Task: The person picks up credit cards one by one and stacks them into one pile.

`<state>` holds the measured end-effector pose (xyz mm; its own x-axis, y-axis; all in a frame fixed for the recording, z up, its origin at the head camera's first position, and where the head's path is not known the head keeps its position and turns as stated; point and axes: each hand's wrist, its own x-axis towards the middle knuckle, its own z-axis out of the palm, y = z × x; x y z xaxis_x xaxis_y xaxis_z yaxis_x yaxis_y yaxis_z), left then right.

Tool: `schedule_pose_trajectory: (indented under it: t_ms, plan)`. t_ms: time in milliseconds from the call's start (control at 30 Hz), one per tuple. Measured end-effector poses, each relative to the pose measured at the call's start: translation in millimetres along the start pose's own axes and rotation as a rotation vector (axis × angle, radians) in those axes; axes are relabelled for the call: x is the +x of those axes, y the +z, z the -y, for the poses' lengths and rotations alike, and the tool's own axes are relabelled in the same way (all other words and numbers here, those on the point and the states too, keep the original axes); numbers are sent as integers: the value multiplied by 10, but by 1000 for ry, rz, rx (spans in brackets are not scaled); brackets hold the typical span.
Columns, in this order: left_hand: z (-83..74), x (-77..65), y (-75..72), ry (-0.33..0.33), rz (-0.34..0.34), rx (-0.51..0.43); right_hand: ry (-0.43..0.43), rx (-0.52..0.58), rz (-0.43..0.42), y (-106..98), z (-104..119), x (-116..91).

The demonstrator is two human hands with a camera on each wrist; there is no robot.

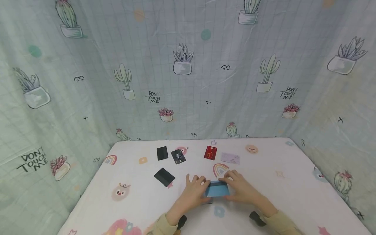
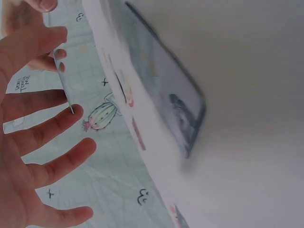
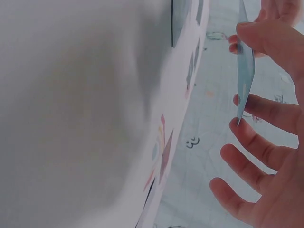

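Observation:
A light blue card (image 1: 217, 190) with a dark stripe along its far edge is raised over the table between both hands. My left hand (image 1: 192, 193) pinches its left end between thumb and fingers, the other fingers spread. From the opposite side my right hand (image 1: 243, 190) pinches the right end in the same way. Edge-on, the card (image 3: 245, 71) looks thin and slightly bent in the right wrist view. Below the hands lies a flat, glossy grey piece (image 2: 166, 90) with a dark edge, mostly hidden by the left hand and card in the head view.
Behind the hands lie a red VIP card (image 1: 210, 152), a pale purple card (image 1: 230, 158) and a black VIP card (image 1: 178, 156). Two plain black cards (image 1: 164, 177) are to the left. A patterned curtain (image 1: 182, 85) rises behind the white printed table (image 1: 138, 202).

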<state>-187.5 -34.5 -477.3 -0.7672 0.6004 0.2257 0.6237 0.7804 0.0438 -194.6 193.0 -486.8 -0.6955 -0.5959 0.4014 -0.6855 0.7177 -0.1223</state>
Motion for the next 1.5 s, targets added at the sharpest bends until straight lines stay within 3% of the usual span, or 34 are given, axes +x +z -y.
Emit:
schedule_pose_trajectory:
  t_ms: [167, 300, 700, 933, 1500]
  plan:
    - [45, -104, 24, -13, 13, 6, -36, 30, 3, 10, 78, 32]
    - [89, -176, -11, -19, 18, -18, -17, 53, 45, -2, 152, 67]
    - [231, -262, 11, -41, 0, -80, 0, 56, 149, 40, 211, 191]
    - [288, -278, 59, 5, -8, -2, 46, 67, 209, 88, 254, 215]
    - [382, -317, 88, -18, 93, 42, 50, 20, 339, 192, 373, 335]
